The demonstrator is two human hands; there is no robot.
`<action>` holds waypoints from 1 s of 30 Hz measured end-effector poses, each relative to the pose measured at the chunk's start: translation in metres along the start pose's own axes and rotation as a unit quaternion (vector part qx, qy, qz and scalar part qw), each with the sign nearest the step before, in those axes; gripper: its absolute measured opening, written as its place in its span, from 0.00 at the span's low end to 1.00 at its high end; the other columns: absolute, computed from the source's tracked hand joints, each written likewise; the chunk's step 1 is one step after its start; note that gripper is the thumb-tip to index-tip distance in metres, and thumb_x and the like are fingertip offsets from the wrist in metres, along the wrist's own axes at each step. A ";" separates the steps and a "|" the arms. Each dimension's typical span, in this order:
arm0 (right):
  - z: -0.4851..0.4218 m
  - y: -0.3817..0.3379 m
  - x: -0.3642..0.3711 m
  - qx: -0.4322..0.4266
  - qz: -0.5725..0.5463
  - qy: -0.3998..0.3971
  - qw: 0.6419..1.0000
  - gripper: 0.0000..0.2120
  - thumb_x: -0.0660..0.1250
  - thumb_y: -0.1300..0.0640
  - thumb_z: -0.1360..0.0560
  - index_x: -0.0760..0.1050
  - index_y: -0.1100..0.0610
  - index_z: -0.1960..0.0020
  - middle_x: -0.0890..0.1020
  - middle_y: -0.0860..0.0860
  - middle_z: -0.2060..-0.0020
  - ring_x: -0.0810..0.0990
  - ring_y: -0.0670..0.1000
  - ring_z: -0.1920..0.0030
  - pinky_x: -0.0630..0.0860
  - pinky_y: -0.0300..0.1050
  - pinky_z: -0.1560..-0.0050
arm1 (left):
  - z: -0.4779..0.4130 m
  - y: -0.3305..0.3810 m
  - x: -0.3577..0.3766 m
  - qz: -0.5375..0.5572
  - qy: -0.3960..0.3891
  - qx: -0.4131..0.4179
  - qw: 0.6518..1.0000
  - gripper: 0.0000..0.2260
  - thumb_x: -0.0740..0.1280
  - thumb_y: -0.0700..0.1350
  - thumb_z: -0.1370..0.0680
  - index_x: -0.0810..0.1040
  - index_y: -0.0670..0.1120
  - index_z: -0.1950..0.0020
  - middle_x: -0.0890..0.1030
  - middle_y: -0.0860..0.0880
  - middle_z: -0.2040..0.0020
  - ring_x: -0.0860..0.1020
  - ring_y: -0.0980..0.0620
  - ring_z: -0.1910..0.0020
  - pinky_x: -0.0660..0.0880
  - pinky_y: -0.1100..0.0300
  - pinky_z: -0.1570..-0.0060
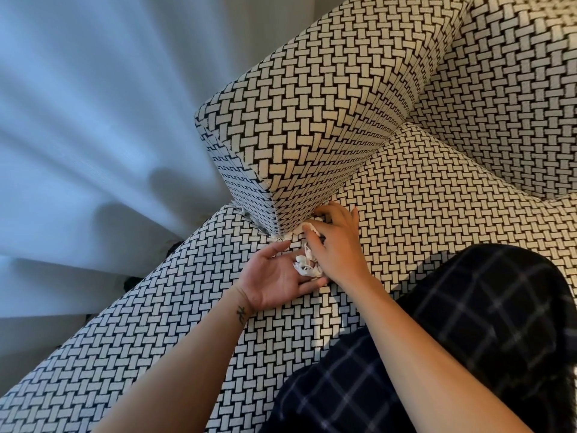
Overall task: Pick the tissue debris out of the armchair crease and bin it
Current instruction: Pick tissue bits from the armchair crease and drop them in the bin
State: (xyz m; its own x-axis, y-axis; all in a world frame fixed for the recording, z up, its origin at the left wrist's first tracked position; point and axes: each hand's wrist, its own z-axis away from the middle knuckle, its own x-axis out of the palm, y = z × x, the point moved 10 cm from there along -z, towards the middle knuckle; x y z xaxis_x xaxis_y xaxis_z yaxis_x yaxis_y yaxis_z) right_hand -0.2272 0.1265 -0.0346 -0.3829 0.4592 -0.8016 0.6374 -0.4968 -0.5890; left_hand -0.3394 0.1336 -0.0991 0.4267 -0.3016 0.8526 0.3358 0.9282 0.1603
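Curtain [78,120] hanging at left. Left hand [278,279] lying palm up on seat [156,323], fingers relaxed and spread, cradling tissue scraps [307,267]. Right hand [337,245] reaching into crease [359,171] below armrest [312,120], fingertips pinching tissue bit [309,228]. Plaid fabric [468,323] lying at right.

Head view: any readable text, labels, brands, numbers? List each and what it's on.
No legible text anywhere.
On the left wrist, a tattoo: small dark mark, too small to read.
On the armchair fabric: woven pattern only, no label.
On the tissue debris: nothing printed.
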 end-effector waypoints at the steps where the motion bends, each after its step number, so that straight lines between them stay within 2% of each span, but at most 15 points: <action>1: 0.001 -0.001 -0.003 0.001 -0.008 0.005 1.000 0.11 0.66 0.49 0.19 0.85 0.52 0.46 0.77 0.50 0.39 0.67 0.53 0.31 0.61 0.67 0.28 | 0.000 0.000 0.000 0.002 0.003 0.000 1.000 0.25 0.54 0.51 0.16 0.66 0.36 0.25 0.66 0.34 0.25 0.63 0.37 0.24 0.51 0.42 0.20; 3: 0.002 0.002 -0.011 0.023 -0.039 0.016 0.999 0.12 0.65 0.50 0.19 0.85 0.52 0.45 0.76 0.49 0.38 0.67 0.51 0.32 0.67 0.58 0.31 | 0.000 0.000 0.000 0.004 0.006 0.001 1.000 0.26 0.54 0.51 0.16 0.64 0.36 0.23 0.64 0.34 0.24 0.62 0.37 0.23 0.51 0.42 0.20; 6: 0.004 0.011 -0.024 0.049 -0.069 0.028 0.996 0.11 0.65 0.51 0.19 0.85 0.52 0.43 0.76 0.47 0.36 0.66 0.49 0.31 0.68 0.50 0.31 | -0.001 -0.001 -0.002 0.011 0.008 0.001 1.000 0.28 0.53 0.52 0.16 0.61 0.37 0.20 0.62 0.34 0.22 0.60 0.37 0.21 0.49 0.42 0.20; 11: 0.010 0.009 -0.028 0.056 -0.106 0.016 0.993 0.11 0.67 0.51 0.20 0.85 0.53 0.43 0.76 0.45 0.37 0.66 0.46 0.32 0.64 0.41 0.31 | -0.001 -0.001 0.000 -0.004 0.001 0.007 1.000 0.28 0.55 0.51 0.16 0.62 0.36 0.21 0.64 0.34 0.22 0.63 0.37 0.22 0.53 0.42 0.21; 16: 0.015 0.005 -0.035 0.051 -0.103 0.031 0.993 0.12 0.66 0.51 0.19 0.85 0.56 0.44 0.78 0.44 0.43 0.69 0.45 0.37 0.68 0.40 0.36 | 0.000 0.001 0.002 -0.011 0.002 0.014 1.000 0.28 0.59 0.51 0.17 0.64 0.36 0.22 0.65 0.34 0.23 0.64 0.37 0.23 0.53 0.42 0.20; 19: 0.016 0.003 -0.041 0.051 -0.105 0.051 0.992 0.09 0.67 0.53 0.19 0.84 0.56 0.45 0.79 0.44 0.47 0.71 0.46 0.40 0.65 0.32 0.40 | -0.001 0.000 0.001 -0.006 0.006 0.012 1.000 0.27 0.57 0.52 0.16 0.65 0.37 0.22 0.66 0.34 0.23 0.64 0.37 0.23 0.52 0.42 0.20; 23: 0.018 0.001 -0.046 0.046 -0.106 0.071 0.991 0.09 0.67 0.55 0.19 0.84 0.57 0.45 0.79 0.45 0.48 0.73 0.47 0.42 0.69 0.37 0.41 | -0.001 -0.001 0.000 -0.008 0.003 0.010 1.000 0.27 0.54 0.53 0.16 0.64 0.37 0.22 0.66 0.34 0.23 0.64 0.37 0.23 0.50 0.43 0.20; 30: 0.019 -0.006 -0.051 0.019 -0.095 0.104 0.990 0.09 0.68 0.57 0.19 0.84 0.60 0.45 0.79 0.48 0.49 0.73 0.48 0.43 0.71 0.40 0.42 | -0.002 -0.001 -0.003 -0.005 0.009 0.005 1.000 0.28 0.54 0.53 0.16 0.63 0.38 0.21 0.66 0.35 0.23 0.63 0.38 0.22 0.49 0.43 0.20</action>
State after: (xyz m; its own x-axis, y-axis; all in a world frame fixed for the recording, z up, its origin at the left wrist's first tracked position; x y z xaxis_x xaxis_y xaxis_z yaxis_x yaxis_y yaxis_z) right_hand -0.2238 0.0916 0.0080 -0.3442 0.6873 -0.6397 0.5400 -0.4124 -0.7337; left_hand -0.3398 0.1332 -0.1029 0.4375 -0.3152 0.8422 0.3315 0.9271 0.1748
